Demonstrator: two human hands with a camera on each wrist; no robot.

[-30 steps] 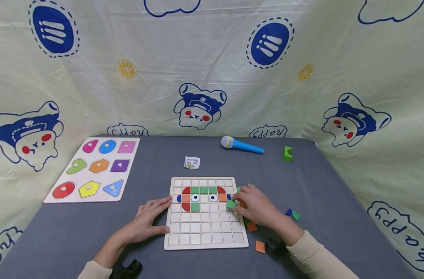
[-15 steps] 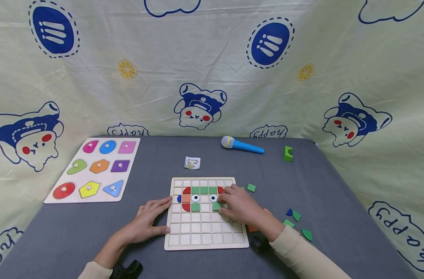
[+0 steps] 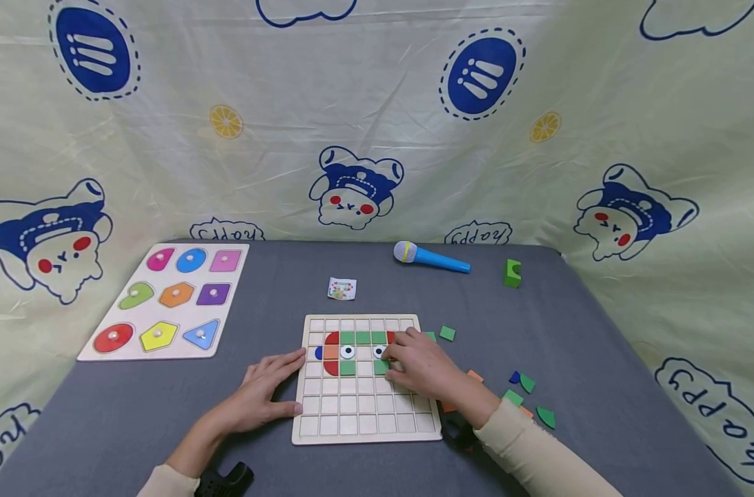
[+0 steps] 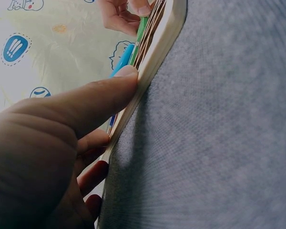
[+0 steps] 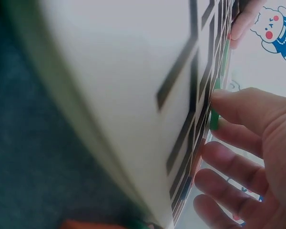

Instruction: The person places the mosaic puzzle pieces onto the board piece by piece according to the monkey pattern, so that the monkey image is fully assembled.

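Head view — right hand (image 3: 425, 364) pinching green tile (image 3: 381, 368), left hand (image 3: 263, 391) spread against board (image 3: 364, 424)

A pale gridded board (image 3: 356, 406) lies flat, the left hand (image 3: 266, 388) touching its left edge. The right hand (image 3: 421, 360) pinches a green tile (image 3: 379, 368) at its far half, right of centre.

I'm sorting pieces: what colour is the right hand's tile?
The tile is green; best in head view.

Head camera's up high, facing forward and down over the grey cloth-covered table (image 3: 165, 414). Both wrist cameras sit low and close, tipped sideways: left skims the pale wooden grid board's (image 3: 364, 405) edge, right looks across its face. All three share that board, plus both bare hands (image 3: 268, 386) (image 3: 421, 359).
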